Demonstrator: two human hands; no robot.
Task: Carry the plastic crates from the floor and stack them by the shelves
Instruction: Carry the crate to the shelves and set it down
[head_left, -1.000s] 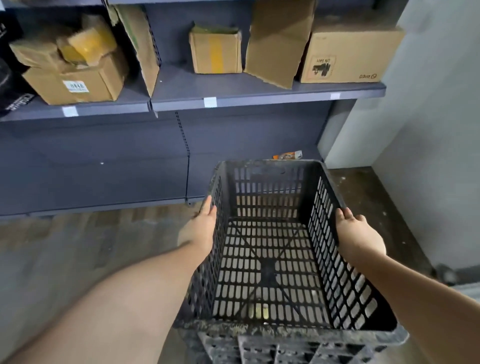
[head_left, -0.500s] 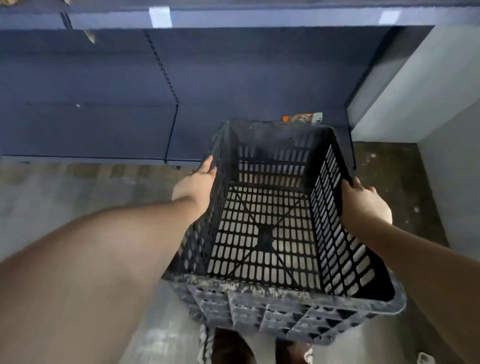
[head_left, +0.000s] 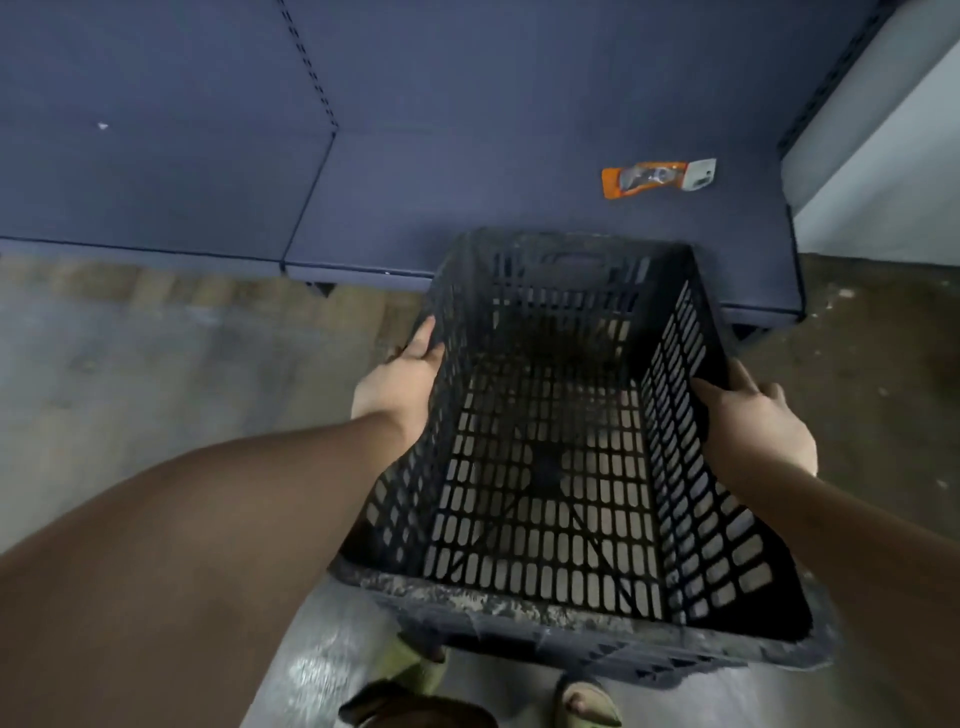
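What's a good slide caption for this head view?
Both hands carry an empty black crate toward the blue shelf.

— Crate (head_left: 561, 457)?
— Black, slotted all over in a grid of small rectangular holes; grey-white dusty speckling along the near rim.

— Shelf base (head_left: 467, 171)?
— Flat dark blue, plain, with one tiny white speck on the left.

— Packet (head_left: 657, 178) lying on it?
— Orange, with a clear middle and a white end.

— Floor (head_left: 156, 374)?
— Mottled grey, tan-brown streaks near the shelf, darker brown on the right.

— Sandals (head_left: 410, 670)?
— Olive green.
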